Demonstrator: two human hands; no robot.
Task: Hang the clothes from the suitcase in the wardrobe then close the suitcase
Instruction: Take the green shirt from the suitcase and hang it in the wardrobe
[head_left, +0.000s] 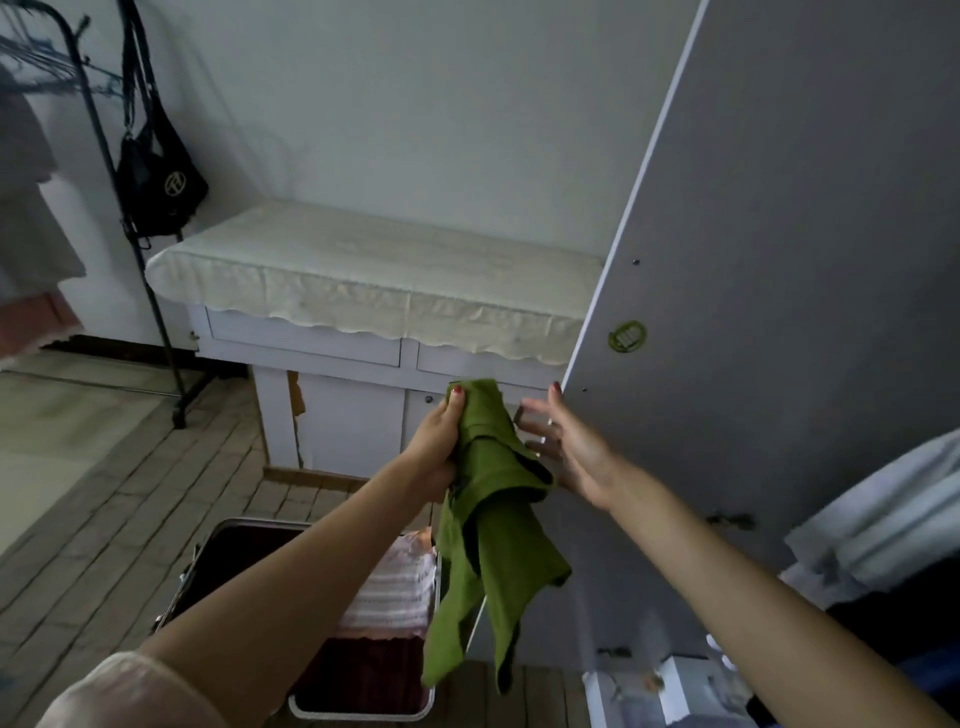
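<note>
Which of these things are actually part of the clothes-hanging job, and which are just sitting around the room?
Part of the job:
green garment, gripped by the left hand
right hand, open beside it
suitcase, open on the floor
pink-and-white folded clothes inside it
wardrobe door, open

Just there:
black bag on the metal rack
cloth-covered cabinet

A bedroom at home: an open wardrobe door (779, 260), a clothes rack (130, 234) with a hanging black bag (161, 182), a cloth-covered cabinet (363, 270), a suitcase (234, 561) on the floor.
</note>
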